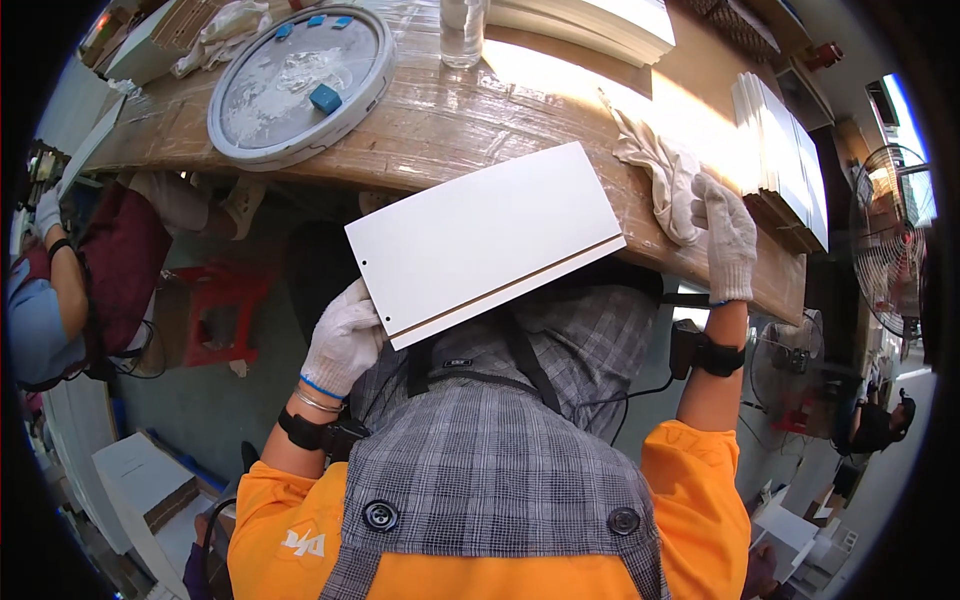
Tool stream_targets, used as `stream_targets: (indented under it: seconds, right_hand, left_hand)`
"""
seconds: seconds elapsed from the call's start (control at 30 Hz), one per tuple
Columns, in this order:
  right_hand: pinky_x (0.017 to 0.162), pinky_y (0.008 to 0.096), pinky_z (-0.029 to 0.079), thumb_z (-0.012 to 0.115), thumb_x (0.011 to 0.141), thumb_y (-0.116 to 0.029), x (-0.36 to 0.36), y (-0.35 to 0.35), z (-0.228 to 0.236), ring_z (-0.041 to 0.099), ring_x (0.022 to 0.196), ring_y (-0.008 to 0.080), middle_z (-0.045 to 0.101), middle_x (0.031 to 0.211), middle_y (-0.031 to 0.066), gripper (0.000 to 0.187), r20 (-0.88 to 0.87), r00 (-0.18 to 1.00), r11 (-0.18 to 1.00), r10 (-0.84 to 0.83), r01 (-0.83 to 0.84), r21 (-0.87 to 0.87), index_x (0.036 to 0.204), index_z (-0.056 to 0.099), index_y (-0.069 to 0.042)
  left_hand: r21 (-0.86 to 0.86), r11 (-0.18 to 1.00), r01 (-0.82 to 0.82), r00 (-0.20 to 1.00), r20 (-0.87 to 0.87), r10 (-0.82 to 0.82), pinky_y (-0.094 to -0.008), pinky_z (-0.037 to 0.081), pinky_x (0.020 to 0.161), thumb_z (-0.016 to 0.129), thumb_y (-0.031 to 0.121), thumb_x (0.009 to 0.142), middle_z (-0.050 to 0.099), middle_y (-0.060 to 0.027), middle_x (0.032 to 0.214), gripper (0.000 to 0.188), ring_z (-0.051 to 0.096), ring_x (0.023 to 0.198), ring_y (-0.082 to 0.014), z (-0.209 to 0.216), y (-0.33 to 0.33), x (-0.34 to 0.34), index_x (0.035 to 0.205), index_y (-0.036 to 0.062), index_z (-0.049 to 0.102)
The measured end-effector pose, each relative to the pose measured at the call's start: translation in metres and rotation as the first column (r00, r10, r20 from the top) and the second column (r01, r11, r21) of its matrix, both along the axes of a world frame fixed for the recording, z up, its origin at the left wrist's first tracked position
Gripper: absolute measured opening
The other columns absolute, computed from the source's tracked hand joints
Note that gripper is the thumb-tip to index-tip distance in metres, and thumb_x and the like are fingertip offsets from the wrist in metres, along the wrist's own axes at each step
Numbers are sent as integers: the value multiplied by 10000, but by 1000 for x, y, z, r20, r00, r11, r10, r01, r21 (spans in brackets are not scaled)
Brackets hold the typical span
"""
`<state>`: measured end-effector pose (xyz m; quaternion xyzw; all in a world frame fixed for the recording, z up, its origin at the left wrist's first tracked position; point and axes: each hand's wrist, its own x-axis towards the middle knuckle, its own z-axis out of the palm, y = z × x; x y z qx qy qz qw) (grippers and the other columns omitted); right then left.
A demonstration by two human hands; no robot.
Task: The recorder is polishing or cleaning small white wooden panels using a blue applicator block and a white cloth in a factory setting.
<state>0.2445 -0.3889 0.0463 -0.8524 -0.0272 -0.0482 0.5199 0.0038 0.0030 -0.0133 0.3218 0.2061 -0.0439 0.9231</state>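
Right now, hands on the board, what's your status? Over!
Left hand holding white panel near its left end. Right hand off panel, beside crumpled cloth. Nothing lying on panel.

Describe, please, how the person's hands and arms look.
The left hand and right hand wear white knitted gloves, the left cuff edged blue. Black straps with boxes circle both forearms; a cable seems to leave the right box. Thin bracelets ring the left wrist. The sleeves are orange, the left with white marking.
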Motion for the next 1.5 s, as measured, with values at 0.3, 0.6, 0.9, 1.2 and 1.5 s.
stream_targets:
  seconds: [0.3,0.6,0.9,1.2,1.5]
  right_hand:
    - [642,195,490,512,978,-296,-37,25,-16,563,703,64,643,870,9,370,-304,898,940,318,-257,224,1141,627,16]
    - [855,346,496,571,822,-11,-55,-2,1,601,932,274,593,1132,172,542,-100,776,663,623,-592,-458,1346,433,-14]
    - [918,409,463,777,645,-93,-99,-55,8,572,1057,383,583,1162,201,651,381,696,776,609,-420,-471,1242,523,-35]
    - [687,303,488,555,919,-403,-81,17,17,584,766,145,637,930,100,462,-474,849,968,234,-156,197,1106,591,17]
    - [807,373,503,608,877,-367,-8,227,66,660,924,288,676,980,186,429,-6,767,746,641,-625,-230,1145,620,-31]
  left_hand:
    - [9,997,-74,997,-30,75,-378,491,950,522,116,912,560,-131,1199,404,588,1092,-244,-4,-17,16,1284,-9,429]
    - [241,970,37,997,56,-52,-373,484,951,522,97,849,552,-163,1216,504,583,1102,-267,38,-12,37,1314,-56,403]
    - [347,918,194,960,124,-250,-331,484,928,535,191,909,575,-127,1175,435,595,1061,-226,75,-51,93,1270,-40,459]
    - [302,923,240,969,-138,-207,-255,515,802,618,258,908,618,-39,1022,378,605,898,-104,43,-18,65,1176,1,546]
    - [-75,965,-250,967,-65,246,-352,454,992,486,120,945,569,-137,1210,367,582,1102,-233,-23,35,-42,1270,-47,455]
